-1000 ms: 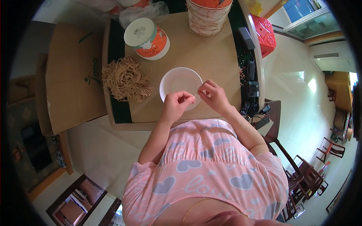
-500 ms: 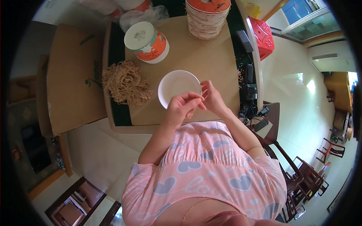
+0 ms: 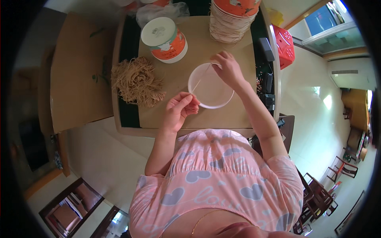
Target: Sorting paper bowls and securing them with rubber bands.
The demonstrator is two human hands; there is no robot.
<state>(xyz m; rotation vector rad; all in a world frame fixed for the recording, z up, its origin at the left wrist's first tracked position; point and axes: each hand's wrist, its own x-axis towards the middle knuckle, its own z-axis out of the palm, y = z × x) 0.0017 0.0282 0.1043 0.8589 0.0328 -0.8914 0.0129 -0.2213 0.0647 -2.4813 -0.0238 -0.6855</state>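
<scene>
Both hands pinched shut on one thin pale strand [image 3: 201, 77], stretched taut across the clear round lid [image 3: 211, 86]. Left hand [image 3: 180, 108] grips its end at the lid's 8 o'clock rim, right hand [image 3: 227, 68] at 12 o'clock. Lid lies flat mid-table [image 3: 222, 119]. Tan strand bundle [image 3: 137, 81] at 9 o'clock, white-lidded orange tub [image 3: 164, 39] at 11, stacked bowls [image 3: 232, 22] at 1.

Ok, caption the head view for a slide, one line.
Left hand and right hand stretch a thin strand over a white lid beside a fibre bundle.
</scene>
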